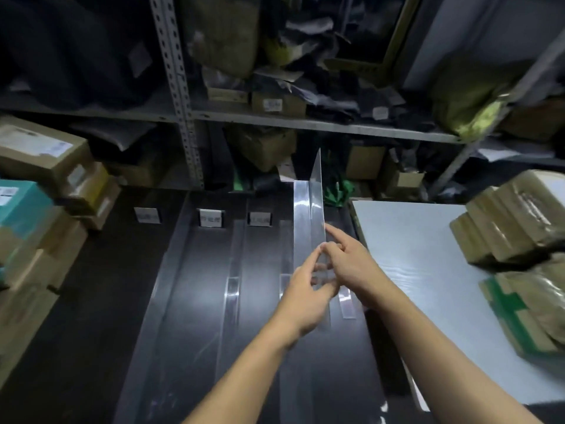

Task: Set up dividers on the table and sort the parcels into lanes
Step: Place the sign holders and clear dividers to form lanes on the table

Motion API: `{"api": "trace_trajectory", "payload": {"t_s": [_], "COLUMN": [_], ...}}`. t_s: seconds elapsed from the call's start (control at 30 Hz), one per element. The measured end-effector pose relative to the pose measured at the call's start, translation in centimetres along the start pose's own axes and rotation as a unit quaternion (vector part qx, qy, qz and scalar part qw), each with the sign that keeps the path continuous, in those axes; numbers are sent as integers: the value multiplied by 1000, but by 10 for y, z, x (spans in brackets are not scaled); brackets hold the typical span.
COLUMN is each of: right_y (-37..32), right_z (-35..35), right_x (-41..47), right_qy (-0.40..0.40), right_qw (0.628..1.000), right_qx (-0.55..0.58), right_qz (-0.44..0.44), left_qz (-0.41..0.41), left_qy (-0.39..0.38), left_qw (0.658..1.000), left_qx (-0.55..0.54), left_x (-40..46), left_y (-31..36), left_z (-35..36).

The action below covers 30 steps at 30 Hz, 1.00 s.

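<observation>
A clear acrylic divider (315,206) stands upright on the dark table (101,301), running away from me toward the shelves. My left hand (305,298) and my right hand (345,261) meet at its near part, fingers pinched on the clear panel. Two more clear dividers (234,249) (174,258) lie along the table to the left, marking lanes. Small white lane labels (210,218) stand at the far end of the lanes. Brown parcels (516,221) are stacked at the right; cardboard boxes (39,154) pile at the left.
A white board (428,258) covers the right of the table under the taped parcels. A teal box (21,206) sits on the left pile. Metal shelving (183,117) packed with bags and cartons rises right behind the table.
</observation>
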State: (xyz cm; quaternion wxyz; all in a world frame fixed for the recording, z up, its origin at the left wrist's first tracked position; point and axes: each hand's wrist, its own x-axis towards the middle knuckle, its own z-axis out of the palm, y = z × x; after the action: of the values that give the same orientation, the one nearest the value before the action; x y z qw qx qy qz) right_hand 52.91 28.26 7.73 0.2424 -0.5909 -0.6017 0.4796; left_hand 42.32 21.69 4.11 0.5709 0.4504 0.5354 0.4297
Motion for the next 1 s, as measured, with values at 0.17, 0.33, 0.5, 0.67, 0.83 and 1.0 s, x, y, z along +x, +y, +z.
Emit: {"api": "trace_trajectory", "payload": {"t_s": [0.17,0.33,0.5,0.67,0.83,1.0], "right_y": [70,143,187,219,232,237], "right_z": [-52,-68,-70,-70,-67,-69], "right_x": [-13,-32,-45,-51,-54,-53], "right_qy": [3,-41,-75,-89,-95,-89], "right_qw": [997,989,981,974,974,973], "right_qx": [-35,-52,-87,-117,-109,-127], "right_qz": [66,133,157,173,175,173], "left_qz": [-70,-132,-172,-190,-185,-183], "left_qy": [-35,-76,-87,-97,-95,-102], "left_qw": [997,988,981,976,976,975], "left_qx": [-17,-11,13,34,61,70], "left_x": [6,-1,-11,-16,-15,-12], "left_y": [-37,-91,-130,-153,-170,-175], "left_z": [81,128,157,174,181,184]}}
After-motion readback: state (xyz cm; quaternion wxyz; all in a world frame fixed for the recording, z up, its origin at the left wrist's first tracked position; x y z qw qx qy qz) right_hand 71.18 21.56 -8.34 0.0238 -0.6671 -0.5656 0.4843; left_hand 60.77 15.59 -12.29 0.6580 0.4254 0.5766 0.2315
